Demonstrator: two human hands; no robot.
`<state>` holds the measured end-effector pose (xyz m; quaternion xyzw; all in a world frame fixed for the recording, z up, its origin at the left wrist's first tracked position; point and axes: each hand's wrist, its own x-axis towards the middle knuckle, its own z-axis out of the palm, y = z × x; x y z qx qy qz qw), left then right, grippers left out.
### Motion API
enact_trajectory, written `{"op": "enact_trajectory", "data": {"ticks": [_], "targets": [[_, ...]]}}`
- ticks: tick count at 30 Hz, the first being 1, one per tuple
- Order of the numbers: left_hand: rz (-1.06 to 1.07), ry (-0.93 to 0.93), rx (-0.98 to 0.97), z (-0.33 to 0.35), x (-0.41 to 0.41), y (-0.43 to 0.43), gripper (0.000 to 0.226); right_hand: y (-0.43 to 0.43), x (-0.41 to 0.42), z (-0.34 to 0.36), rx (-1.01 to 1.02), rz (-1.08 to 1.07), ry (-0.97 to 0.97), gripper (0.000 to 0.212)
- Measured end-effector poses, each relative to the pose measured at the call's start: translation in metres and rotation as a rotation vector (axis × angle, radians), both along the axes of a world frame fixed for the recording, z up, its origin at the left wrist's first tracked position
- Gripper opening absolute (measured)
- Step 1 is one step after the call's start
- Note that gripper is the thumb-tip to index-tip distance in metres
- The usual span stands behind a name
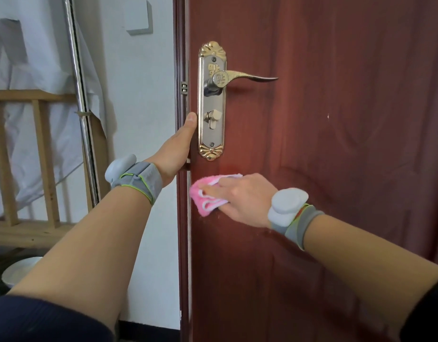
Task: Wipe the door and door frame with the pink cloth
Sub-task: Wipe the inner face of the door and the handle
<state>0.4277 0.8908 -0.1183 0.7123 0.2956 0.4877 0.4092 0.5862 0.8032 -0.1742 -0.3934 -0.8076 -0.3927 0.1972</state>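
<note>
Pink cloth (208,197), folded, pressed flat on red-brown door (336,144) by right hand (240,201).

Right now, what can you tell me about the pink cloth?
The cloth is bright pink and fluffy, like terry, with a pale white edge. It is folded into a small pad and lies flat against the red-brown door, close to the door's edge and just below the gold lock plate. The right hand presses it there with straight fingers that cover its right part. Its left part pokes out.
</note>
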Motion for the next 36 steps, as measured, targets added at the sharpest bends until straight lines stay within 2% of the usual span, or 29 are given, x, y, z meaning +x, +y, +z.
{"op": "enact_trajectory", "data": {"ticks": [4, 7, 10, 11, 15, 18, 20, 21, 23, 25, 26, 27, 30, 32, 34, 36], "targets": [[-0.038, -0.03, -0.019, -0.001, 0.001, -0.001, 0.072, -0.001, -0.01, 0.021, 0.132, -0.021, 0.193, 0.021], [-0.049, -0.027, -0.016, 0.0, 0.0, 0.0, 0.071, 0.002, -0.016, 0.002, 0.102, -0.024, 0.149, 0.036], [-0.035, -0.016, -0.016, -0.001, 0.001, -0.001, 0.07, -0.003, -0.01, -0.002, -0.063, -0.035, 0.016, 0.028], [-0.029, -0.02, -0.008, -0.002, 0.002, -0.001, 0.069, -0.004, -0.008, 0.007, -0.08, -0.054, 0.029, 0.023], [0.002, -0.038, 0.001, -0.002, 0.002, -0.001, 0.069, -0.002, -0.011, 0.023, 0.068, -0.004, 0.243, 0.014], [0.012, -0.026, 0.002, -0.002, 0.004, -0.003, 0.066, -0.002, -0.014, -0.01, -0.043, 0.009, 0.07, 0.029], [0.03, -0.028, -0.004, -0.002, 0.004, -0.003, 0.067, -0.007, -0.013, -0.022, -0.212, -0.059, -0.12, 0.029], [0.036, -0.025, -0.005, -0.002, 0.004, -0.003, 0.072, -0.007, -0.011, -0.019, -0.224, -0.071, -0.156, 0.027], [0.057, -0.012, -0.002, -0.003, 0.005, 0.0, 0.087, -0.005, -0.011, -0.004, -0.112, -0.096, -0.06, 0.024], [0.069, -0.027, 0.004, -0.002, 0.005, -0.001, 0.089, 0.001, -0.011, 0.007, 0.102, -0.079, 0.119, 0.026], [0.071, -0.03, 0.006, -0.002, 0.004, -0.002, 0.087, 0.004, -0.011, 0.007, 0.139, -0.049, 0.174, 0.029], [0.077, -0.021, 0.005, -0.002, 0.004, -0.003, 0.09, 0.007, -0.011, -0.001, 0.143, -0.027, 0.149, 0.033], [0.105, -0.018, 0.002, -0.001, 0.004, -0.003, 0.094, 0.009, -0.008, -0.032, -0.03, 0.023, -0.129, 0.044], [0.125, -0.02, 0.009, -0.002, 0.005, -0.001, 0.088, 0.001, 0.0, -0.03, -0.151, -0.019, -0.224, 0.04], [0.136, -0.011, 0.029, -0.005, 0.008, 0.0, 0.086, -0.002, 0.013, -0.011, -0.033, -0.027, -0.075, 0.039], [0.146, 0.0, 0.032, -0.018, 0.007, -0.001, 0.087, -0.001, 0.03, 0.014, 0.224, -0.081, 0.181, 0.041]]}}
